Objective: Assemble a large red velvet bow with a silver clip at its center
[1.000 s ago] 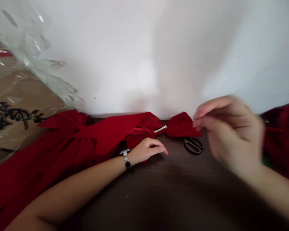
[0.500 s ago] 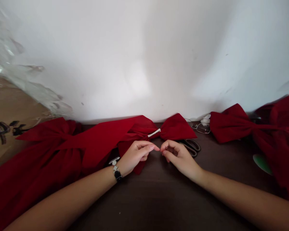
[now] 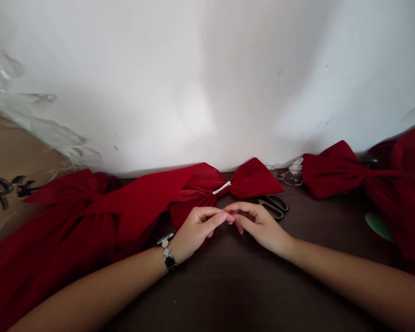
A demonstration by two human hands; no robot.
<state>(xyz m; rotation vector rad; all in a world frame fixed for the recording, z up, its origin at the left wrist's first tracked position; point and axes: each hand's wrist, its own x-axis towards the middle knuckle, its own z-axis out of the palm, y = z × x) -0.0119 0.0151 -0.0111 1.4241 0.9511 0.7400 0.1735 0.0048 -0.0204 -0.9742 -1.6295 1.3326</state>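
My left hand (image 3: 198,229) and my right hand (image 3: 263,229) meet just in front of a red fabric bow (image 3: 257,179), their fingertips touching. Both are closed in a pinch, thumb against fingers. Whatever they hold, if anything, is too small to make out. Behind the fingertips, a pale metal hair clip (image 3: 222,187) lies on the bow's gathered middle. A thin pin-like line shows on the fabric beside the clip. Partly covered by the bow and my right hand, the dark handles of scissors (image 3: 278,205) rest on the table.
Long red bows with tails (image 3: 138,198) spread over the dark table (image 3: 235,286) at left, and another red bow (image 3: 332,170) lies at right. Wire-rimmed glasses (image 3: 293,178), a green round object (image 3: 379,226), a plastic-wrapped brown box (image 3: 17,161) and a white wall (image 3: 152,83) surround them.
My fingertips have come together from slightly apart, the left ones moving right to meet the right hand. The view has shifted a little; the bows, clip and scissors stay in place.
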